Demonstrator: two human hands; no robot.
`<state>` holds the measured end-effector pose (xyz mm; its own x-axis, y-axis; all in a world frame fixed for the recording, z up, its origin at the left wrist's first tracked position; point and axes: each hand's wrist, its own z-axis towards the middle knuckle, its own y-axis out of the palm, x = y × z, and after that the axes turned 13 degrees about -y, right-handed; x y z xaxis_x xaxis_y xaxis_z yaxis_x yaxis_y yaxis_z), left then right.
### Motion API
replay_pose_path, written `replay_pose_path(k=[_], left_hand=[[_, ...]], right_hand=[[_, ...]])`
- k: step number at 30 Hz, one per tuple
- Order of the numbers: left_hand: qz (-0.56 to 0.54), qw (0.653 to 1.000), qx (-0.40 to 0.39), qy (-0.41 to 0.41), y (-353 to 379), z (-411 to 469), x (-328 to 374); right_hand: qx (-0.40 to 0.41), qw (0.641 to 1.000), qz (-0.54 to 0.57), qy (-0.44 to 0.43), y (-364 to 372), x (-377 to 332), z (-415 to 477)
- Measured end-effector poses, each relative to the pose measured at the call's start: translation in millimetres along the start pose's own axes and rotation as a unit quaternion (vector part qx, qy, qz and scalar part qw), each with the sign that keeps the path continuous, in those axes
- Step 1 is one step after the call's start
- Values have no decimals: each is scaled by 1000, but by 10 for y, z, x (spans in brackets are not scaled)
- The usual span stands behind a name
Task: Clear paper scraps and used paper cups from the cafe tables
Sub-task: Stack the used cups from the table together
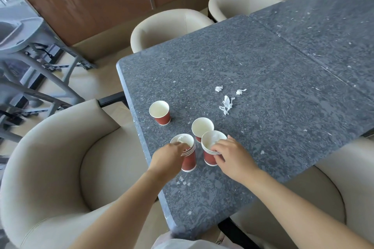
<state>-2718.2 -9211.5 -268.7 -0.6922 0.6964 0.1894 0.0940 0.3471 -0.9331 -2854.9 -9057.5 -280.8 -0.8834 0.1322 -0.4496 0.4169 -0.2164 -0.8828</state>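
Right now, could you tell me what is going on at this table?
A person is clearing a grey stone cafe table. The left hand grips the left stack of red paper cups near its rim, and the right hand holds the right stack; both stacks stand on the table with what looks like crumpled paper inside. Two single cups stand untouched: the middle cup behind the stacks and the far-left cup near the table's edge. Three paper scraps lie farther out.

The bench (273,79) is evenly lit by soft, bright light; shadows are faint, and edges are bent by wide-angle distortion.
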Motion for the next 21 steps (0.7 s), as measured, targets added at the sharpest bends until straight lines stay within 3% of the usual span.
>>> replay_pose_path(k=[10,21], left_hand=[[-118,976,182,22,-618,99,-182],[-116,976,182,19,-678,215,-326]], right_hand=[[146,988,-8,-43,-575,-143,451],[-47,998,-30,17,10,123,639]])
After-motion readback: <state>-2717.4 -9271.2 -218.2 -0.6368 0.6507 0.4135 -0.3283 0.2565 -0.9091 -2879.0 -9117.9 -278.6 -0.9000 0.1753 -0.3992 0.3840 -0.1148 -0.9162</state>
